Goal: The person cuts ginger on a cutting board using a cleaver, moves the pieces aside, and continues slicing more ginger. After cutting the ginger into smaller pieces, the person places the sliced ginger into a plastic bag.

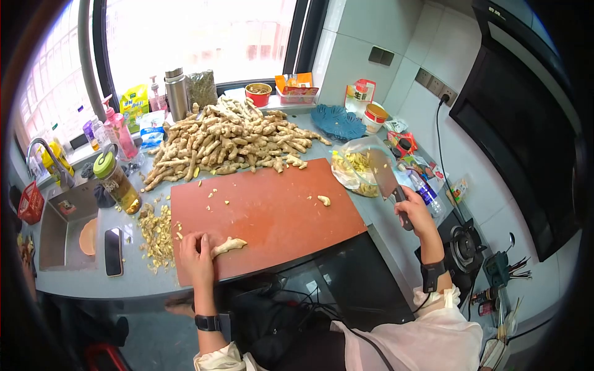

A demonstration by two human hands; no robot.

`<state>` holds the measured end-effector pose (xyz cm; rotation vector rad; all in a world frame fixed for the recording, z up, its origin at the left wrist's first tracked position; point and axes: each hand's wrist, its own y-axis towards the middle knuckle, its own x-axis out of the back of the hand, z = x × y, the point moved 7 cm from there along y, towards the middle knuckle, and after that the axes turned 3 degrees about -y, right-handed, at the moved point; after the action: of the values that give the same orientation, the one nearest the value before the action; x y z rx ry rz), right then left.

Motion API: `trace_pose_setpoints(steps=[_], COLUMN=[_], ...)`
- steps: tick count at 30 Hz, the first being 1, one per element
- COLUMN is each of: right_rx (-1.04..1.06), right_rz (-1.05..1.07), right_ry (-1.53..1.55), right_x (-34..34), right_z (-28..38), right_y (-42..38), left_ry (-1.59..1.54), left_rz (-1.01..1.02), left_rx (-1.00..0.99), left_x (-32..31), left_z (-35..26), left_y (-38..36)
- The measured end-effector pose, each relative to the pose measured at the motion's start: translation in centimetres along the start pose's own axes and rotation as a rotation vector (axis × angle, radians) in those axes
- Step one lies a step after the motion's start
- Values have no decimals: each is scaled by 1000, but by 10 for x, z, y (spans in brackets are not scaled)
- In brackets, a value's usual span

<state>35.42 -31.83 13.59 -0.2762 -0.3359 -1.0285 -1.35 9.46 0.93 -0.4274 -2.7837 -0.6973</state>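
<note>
On the reddish-brown cutting board [272,216], my left hand [197,250] is closed on one end of a piece of ginger [229,245] near the front left corner. My right hand [416,210] grips the dark handle of a cleaver [385,174], raised at the right beside a clear bag of cut ginger [357,166]. A small ginger piece [324,200] lies on the board's right part, with crumbs scattered farther left. Behind the board rises a large heap of whole ginger [229,136].
Ginger scraps [156,235] and a phone [114,251] lie left of the board, near the sink [71,216]. A green-lidded bottle [117,184] stands behind them. At the right are a blue basket [338,122], a water bottle [426,193] and a stove [465,246].
</note>
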Motion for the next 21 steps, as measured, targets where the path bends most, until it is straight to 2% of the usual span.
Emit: trace_pose_setpoints(steps=[11,13,16,21], right_rx=[-44,-4,-9,-47], right_rz=[68,80,162,386], right_ry=[51,279,327,308], right_x=[2,4,7,-19], right_z=[-7,3,5,31], right_y=[-16,-36,-65,-99], left_ry=[23,-20,-89,205], left_rz=[-12,-6,-71,9], left_rx=[-48,-34,-66,-168], left_x=[0,0,2,20], left_z=[-1,1,9,-27], left_y=[2,1,-3,-18])
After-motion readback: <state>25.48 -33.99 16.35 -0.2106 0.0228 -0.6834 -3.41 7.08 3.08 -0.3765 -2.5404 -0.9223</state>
